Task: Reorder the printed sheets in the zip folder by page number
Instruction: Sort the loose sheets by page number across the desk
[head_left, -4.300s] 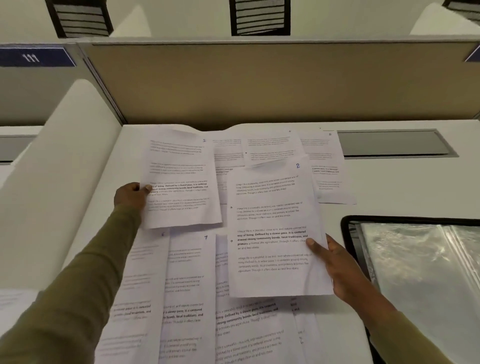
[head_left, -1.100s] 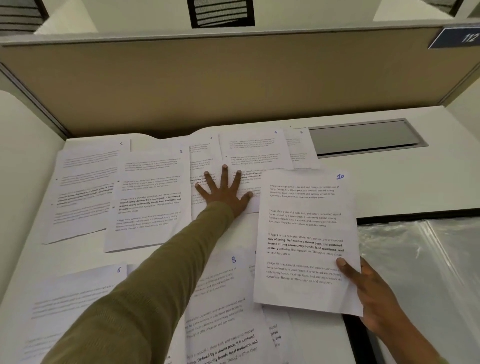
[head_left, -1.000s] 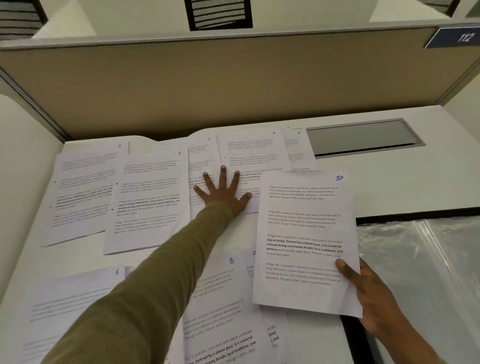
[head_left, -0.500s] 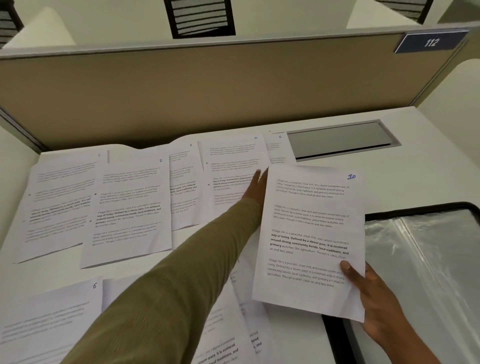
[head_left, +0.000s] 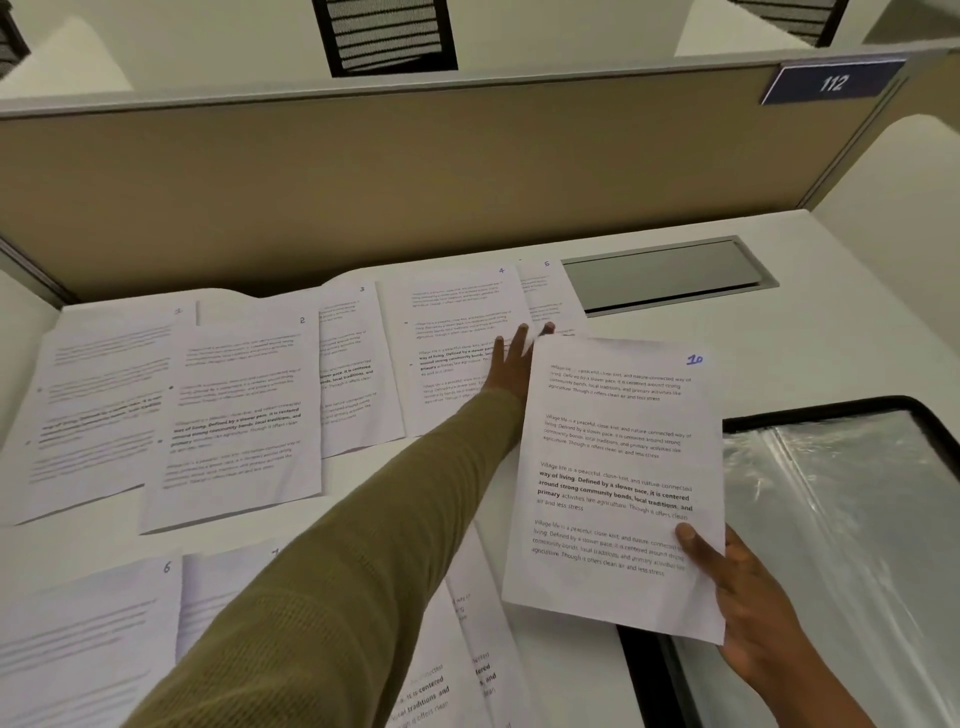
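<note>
Printed sheets lie in a row along the back of the white desk: sheet 1 (head_left: 98, 405), sheet 2 (head_left: 239, 415), sheet 3 (head_left: 353, 374), sheet 4 (head_left: 452, 332) and sheet 5 (head_left: 545, 291). My left hand (head_left: 511, 364) reaches across and rests flat with straight fingers on sheet 4, partly hidden behind a lifted page. My right hand (head_left: 737, 597) pinches sheet 10 (head_left: 618, 478) at its lower right corner and holds it above the desk. Sheet 6 (head_left: 88, 634) and further sheets lie near the front edge, partly under my left sleeve. The clear zip folder (head_left: 852, 519) lies open at the right.
A tan partition wall (head_left: 415, 171) closes the desk's back edge, with a blue sign reading 112 (head_left: 834, 83). A grey cable hatch (head_left: 665, 275) sits in the desk behind the folder. White side panels flank the desk.
My left hand slid to the right from sheet 3 onto sheet 4. My right hand still holds sheet 10. The view has shifted to the right.
</note>
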